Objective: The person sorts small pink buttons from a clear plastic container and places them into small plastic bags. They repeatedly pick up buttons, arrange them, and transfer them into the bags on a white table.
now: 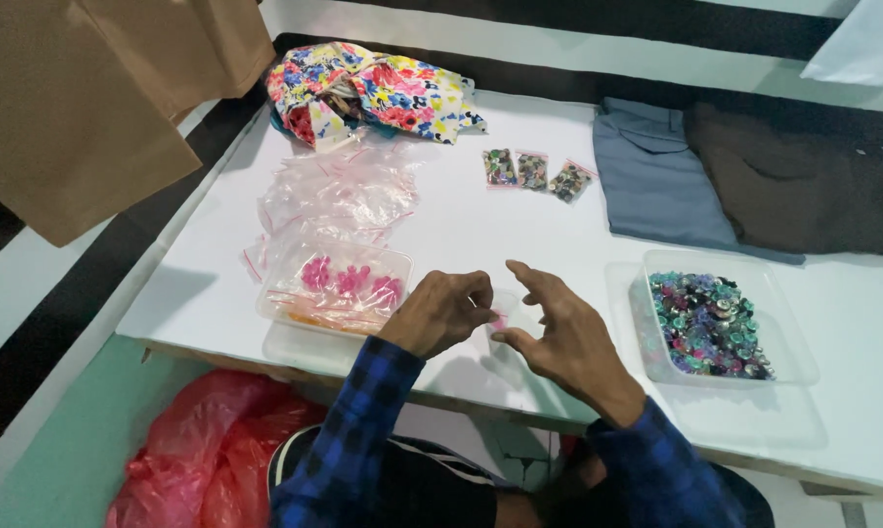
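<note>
Both hands are up over the near edge of the white tabletop (pixel 461 225), working close together. The left hand (pixel 441 313) is curled in, fingertips pinched on the top of a small clear plastic bag (pixel 505 311) with something pink showing inside it. The right hand (pixel 559 337) sits just beside it, thumb touching the bag's lower edge, the other fingers spread wide and lifted off it. So the little bag hangs between the two hands, just above the tabletop.

To the left, a clear plastic tray (pixel 336 288) carries pink buttons (pixel 351 281) and some flat clear bags. Behind that, a loose heap of empty clear bags (pixel 334 196), and further back a bundle of flowered cloth (pixel 373 93). To the right, a second clear tray (pixel 715 328) is heaped with mixed coloured buttons. Three small filled bags of buttons (pixel 536 174) lie in a row mid-table. A folded blue shirt (pixel 656 176) and a dark brown garment (pixel 803 186) rest at the far right. Below the table edge, a red plastic bag (pixel 207 455) on the floor
</note>
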